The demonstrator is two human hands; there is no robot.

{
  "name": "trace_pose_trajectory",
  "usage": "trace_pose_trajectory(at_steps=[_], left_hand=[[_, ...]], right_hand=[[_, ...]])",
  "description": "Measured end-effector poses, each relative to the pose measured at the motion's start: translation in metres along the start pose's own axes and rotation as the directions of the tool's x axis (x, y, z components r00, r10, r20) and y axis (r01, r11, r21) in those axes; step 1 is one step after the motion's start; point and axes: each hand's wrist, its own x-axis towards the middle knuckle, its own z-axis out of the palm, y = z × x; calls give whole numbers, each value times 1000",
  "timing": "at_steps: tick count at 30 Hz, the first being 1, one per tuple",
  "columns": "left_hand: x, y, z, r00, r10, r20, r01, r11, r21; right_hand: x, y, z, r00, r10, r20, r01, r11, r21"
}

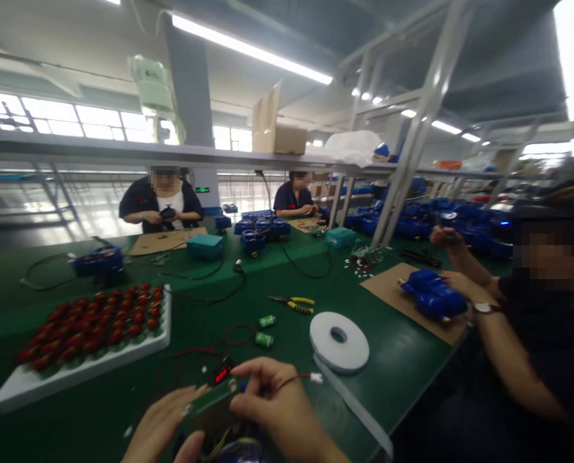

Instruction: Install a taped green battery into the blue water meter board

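In the lower middle, a green circuit board [212,400] is held tilted between my two hands. My left hand [159,421] grips its left end, with the thumb low in front. My right hand [281,402] pinches the right end between thumb and forefinger. A red and black lead runs over that hand to a white plug [316,378]. Beneath the board are thin loose wires and part of a blue housing [243,450], mostly cut off by the lower edge. Just beyond my fingers a small meter [222,372] shows red lit digits, too blurred to read.
A white foam tray [166,328] of red-topped cells stands left. Ahead lie two green batteries [263,339], yellow-handled pliers [299,305] and a white tape roll [351,344]. At right a co-worker's hand touches a blue housing [434,294] on cardboard. Two people sit across the bench.
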Motion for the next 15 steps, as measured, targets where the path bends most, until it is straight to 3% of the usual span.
trace_pose_trajectory(at_steps=[3,5,9,12,15], left_hand=[[-17,-6,-53,972,-208,106,200,976,86],[-20,-3,-63,927,-359,111,349,932,101],[-15,8,-51,866,-490,98,491,871,16],[-7,14,-42,823,-540,177,563,818,-123],[0,16,-37,769,-580,271,640,708,-300]], right_hand=[[-3,-1,-8,997,76,-7,-76,997,-20],[0,5,-15,995,91,-28,-94,990,-109],[5,14,-23,999,40,-33,-49,938,-343],[8,11,-24,999,-10,-40,-9,900,-437],[10,7,-22,999,-26,-42,2,878,-478]])
